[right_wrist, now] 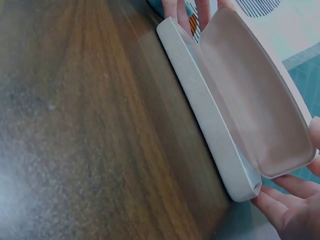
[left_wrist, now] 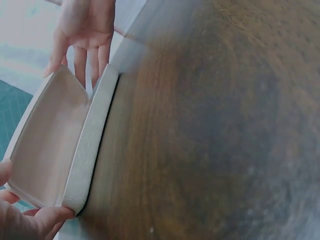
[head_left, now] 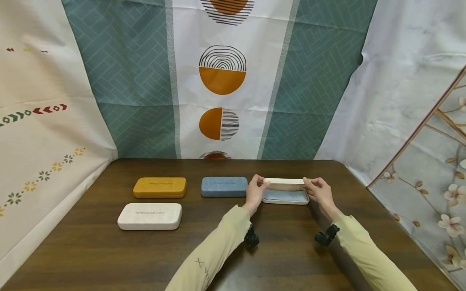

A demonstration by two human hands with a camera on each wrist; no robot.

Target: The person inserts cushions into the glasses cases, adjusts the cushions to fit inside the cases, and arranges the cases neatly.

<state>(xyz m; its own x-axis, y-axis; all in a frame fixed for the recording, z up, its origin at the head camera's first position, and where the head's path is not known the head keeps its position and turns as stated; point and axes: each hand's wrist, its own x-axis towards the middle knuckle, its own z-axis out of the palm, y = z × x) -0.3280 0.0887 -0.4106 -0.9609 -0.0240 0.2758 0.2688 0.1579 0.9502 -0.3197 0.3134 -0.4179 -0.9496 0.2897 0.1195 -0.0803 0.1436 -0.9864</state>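
Note:
At the right of the table, in the head view, an off-white glasses case [head_left: 285, 201] lies with its lid [head_left: 284, 181] raised. A blue-grey cloth [head_left: 285, 196] lines the bottom inside. My left hand [head_left: 254, 194] holds the left end, with the thumb on the lid's edge and fingers at the case's end. The opposite end is held likewise by my right hand [head_left: 322, 197]. Both wrist views show the lid's beige inside; the right wrist view has my right hand [right_wrist: 295, 200] at the near corner.
To the left stand a closed blue glasses case [head_left: 224, 187], close to my left hand, a yellow case [head_left: 160, 187] and a closed white case [head_left: 150, 216]. The brown wooden table [head_left: 109, 258] ends at a patterned curtain [head_left: 138, 81] behind.

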